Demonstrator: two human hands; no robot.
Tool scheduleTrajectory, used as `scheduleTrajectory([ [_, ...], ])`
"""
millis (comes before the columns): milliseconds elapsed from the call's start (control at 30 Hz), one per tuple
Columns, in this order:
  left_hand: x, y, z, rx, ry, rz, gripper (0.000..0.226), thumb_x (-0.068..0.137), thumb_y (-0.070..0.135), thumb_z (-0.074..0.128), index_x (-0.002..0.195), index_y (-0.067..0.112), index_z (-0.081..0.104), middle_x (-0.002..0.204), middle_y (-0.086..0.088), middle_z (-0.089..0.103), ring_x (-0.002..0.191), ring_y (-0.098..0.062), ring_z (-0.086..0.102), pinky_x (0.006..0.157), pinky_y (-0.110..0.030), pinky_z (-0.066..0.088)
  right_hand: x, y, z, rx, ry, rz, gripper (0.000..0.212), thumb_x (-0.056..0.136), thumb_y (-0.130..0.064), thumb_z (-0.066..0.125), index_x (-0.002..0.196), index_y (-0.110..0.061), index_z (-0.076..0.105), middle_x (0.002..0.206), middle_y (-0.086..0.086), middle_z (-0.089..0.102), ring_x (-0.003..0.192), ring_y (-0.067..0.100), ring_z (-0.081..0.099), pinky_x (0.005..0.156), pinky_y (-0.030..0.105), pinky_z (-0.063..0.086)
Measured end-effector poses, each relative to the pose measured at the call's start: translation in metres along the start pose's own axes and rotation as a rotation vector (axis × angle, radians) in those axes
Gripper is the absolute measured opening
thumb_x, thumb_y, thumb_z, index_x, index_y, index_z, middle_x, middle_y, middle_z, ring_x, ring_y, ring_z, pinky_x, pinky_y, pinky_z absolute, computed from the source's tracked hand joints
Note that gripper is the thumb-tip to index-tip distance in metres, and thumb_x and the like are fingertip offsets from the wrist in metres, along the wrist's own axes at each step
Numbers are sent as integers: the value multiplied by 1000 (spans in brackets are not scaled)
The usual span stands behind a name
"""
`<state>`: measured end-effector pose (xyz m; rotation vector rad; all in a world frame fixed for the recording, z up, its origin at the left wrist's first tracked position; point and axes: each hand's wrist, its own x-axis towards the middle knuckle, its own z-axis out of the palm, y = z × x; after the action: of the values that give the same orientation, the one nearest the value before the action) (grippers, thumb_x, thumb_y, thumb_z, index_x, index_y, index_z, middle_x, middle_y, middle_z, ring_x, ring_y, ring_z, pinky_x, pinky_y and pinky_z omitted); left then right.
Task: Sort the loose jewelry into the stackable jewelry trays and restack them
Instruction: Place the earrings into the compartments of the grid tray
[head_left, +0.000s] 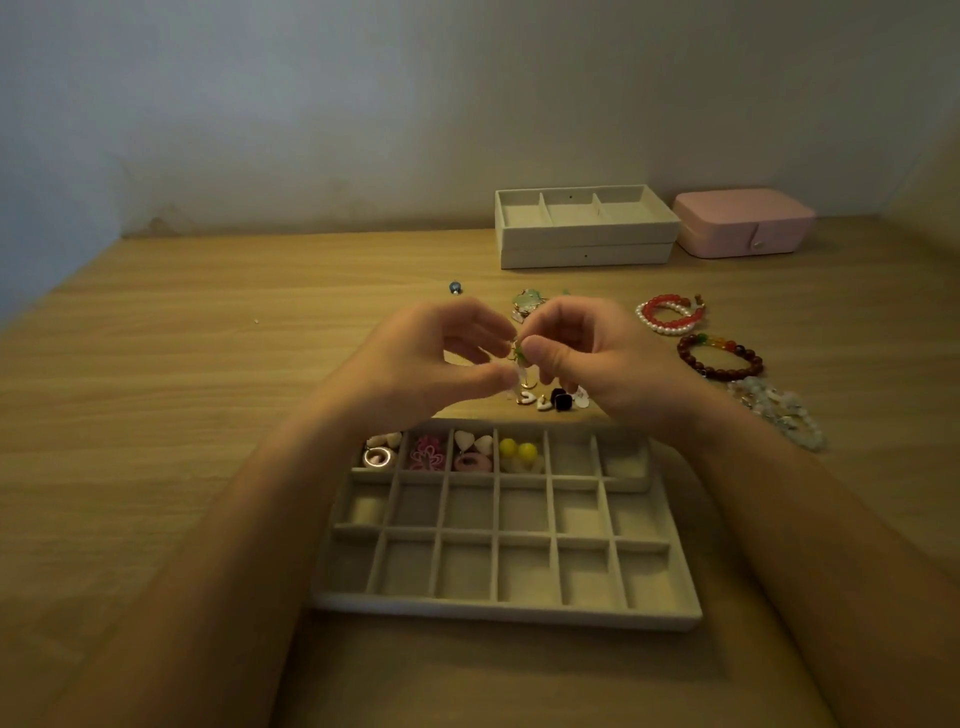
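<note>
A beige compartment tray (506, 613) lies on the wooden table in front of me. Its far row holds earrings: white and pink pieces (382, 452), a pink flower (427, 453), and yellow beads (518, 449). Above the tray's far edge, my left hand (431, 358) and my right hand (582, 353) meet, both pinching one small green and gold earring (518, 356) between fingertips. Loose earrings (553, 399) lie on the table just below the hands. More jewelry (527, 303) shows behind them.
Two stacked beige trays (587, 234) stand at the back, a pink jewelry box (745, 223) to their right. Bracelets lie on the right: red and pearl (670, 314), dark beaded (719, 357), pale beaded (779, 410). A small blue bead (455, 287) sits mid-table.
</note>
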<state>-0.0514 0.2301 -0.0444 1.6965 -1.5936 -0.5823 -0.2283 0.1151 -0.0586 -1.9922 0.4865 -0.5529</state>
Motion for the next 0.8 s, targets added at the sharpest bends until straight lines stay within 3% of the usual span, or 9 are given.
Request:
scheduleTrajectory([
  [133, -2, 12, 13, -295, 10, -33, 44, 74, 24, 81, 113, 15, 63, 93, -2, 77, 86, -16, 75, 74, -29, 61, -5, -3, 0, 155, 53, 23, 13, 98, -21, 62, 106, -12, 67, 86, -2, 72, 75, 12, 66, 65, 26, 55],
  [267, -2, 12, 16, -398, 29, -48, 38, 71, 25, 77, 104, 14, 63, 85, -8, 77, 79, -22, 75, 65, -28, 59, -5, -5, 0, 314, 93, 36, 21, 90, -24, 68, 107, -11, 67, 86, 2, 73, 77, 18, 67, 68, 32, 55],
  [367, -3, 12, 17, -435, -2, -60, 31, 71, 25, 78, 96, 14, 62, 84, -10, 77, 75, -23, 74, 61, -26, 56, -6, -5, -3, 365, 109, 15, 26, 84, -27, 71, 105, -11, 70, 88, 6, 72, 78, 21, 65, 67, 31, 54],
  [567, -6, 15, 12, -344, -97, -69, 34, 72, 30, 78, 97, 8, 68, 82, -11, 76, 62, -20, 69, 55, -27, 55, -11, -9, -11, 308, 81, 0, 25, 83, -25, 73, 104, -11, 73, 89, 5, 74, 78, 18, 69, 70, 28, 56],
  [667, -8, 16, 9, -271, -190, -88, 34, 75, 24, 78, 102, 6, 70, 87, -8, 77, 69, -16, 71, 61, -24, 57, -14, -14, -18, 291, 40, 5, 23, 81, -23, 74, 101, -11, 73, 86, 5, 74, 79, 20, 69, 70, 29, 58],
  [800, -8, 21, 3, -132, -230, -102, 65, 66, 37, 84, 125, 20, 64, 115, 3, 73, 101, -11, 71, 91, -35, 59, -17, -25, -25, 196, 21, 44, 25, 77, -28, 75, 97, -13, 74, 87, 6, 76, 81, 21, 72, 73, 31, 61],
])
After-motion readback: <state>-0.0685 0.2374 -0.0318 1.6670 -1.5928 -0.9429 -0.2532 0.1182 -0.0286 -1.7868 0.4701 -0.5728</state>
